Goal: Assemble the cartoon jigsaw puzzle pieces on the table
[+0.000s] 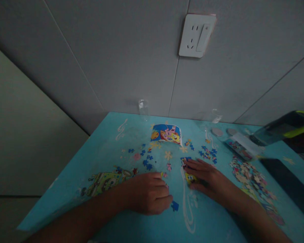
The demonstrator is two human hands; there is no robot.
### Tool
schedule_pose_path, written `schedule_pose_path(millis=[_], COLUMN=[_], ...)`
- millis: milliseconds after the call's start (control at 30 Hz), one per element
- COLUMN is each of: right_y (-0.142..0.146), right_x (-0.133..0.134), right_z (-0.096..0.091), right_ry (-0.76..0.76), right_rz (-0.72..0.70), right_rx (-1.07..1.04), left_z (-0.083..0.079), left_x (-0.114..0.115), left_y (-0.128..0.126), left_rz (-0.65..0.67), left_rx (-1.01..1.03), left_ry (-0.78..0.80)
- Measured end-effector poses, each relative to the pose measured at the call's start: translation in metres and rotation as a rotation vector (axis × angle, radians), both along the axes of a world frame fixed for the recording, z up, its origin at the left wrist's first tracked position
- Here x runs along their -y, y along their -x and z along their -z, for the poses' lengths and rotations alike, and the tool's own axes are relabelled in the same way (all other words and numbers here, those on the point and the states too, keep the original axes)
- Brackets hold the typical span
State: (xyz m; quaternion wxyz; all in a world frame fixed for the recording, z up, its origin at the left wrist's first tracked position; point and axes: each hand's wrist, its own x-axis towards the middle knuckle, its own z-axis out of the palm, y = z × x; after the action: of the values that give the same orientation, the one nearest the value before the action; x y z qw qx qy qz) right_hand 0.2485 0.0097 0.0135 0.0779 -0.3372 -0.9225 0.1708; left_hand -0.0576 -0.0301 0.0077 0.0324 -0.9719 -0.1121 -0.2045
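Hands differ: left (153,194) curled, right (204,172) loosely spread on puzzle pieces (190,178)

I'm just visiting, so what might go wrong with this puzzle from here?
The right grip lies over some puzzle pieces; a sideways slip might push them out of line.

The left grip is right beside a blue piece, so a small move could knock it away.

The bottle is near the heaped pieces; if bumped over, it might scatter them.

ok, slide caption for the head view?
Right hand over jigsaw pieces, left hand beside a blue piece, with a curved cartoon picture farther back on the turquoise table.
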Motion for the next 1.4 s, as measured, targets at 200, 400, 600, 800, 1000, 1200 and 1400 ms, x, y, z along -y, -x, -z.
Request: schedule_pose_path(millis=[200, 400, 600, 800, 1000, 1200, 1400], right_y=[0.001, 0.004, 0.006, 0.007, 0.003, -0.003, -0.002], right_x=[-0.001, 0.002, 0.006, 0.004, -0.001, -0.005, -0.005], right_z=[0.004, 0.007, 0.009, 0.010, 0.004, 0.000, -0.003], right_ry=[-0.063, -0.121, -0.171, -0.180, -0.175, -0.160, -0.124], right_rz=[-0.006, 0.054, 0.098, 0.089, 0.159, 0.245, 0.266], right_rx=[-0.077, -0.052, -0.025, -0.076, -0.156, -0.231, -0.261], left_z=[-0.003, -0.003, 0.000, 0.001, -0.003, -0.006, -0.002], left_x=[0.000, 0.000, -0.001, -0.001, -0.020, -0.041, -0.030], left_y=[0.000, -0.001, 0.000, 0.001, 0.025, 0.046, 0.031], left_rz=[0.014, 0.015, 0.002, 0.010, -0.217, -0.456, -0.474], left_rx=[0.025, 0.015, -0.002, -0.012, 0.016, 0.082, 0.054], left_ry=[-0.019, -0.007, 0.015, -0.012, -0.032, 0.010, 0.043])
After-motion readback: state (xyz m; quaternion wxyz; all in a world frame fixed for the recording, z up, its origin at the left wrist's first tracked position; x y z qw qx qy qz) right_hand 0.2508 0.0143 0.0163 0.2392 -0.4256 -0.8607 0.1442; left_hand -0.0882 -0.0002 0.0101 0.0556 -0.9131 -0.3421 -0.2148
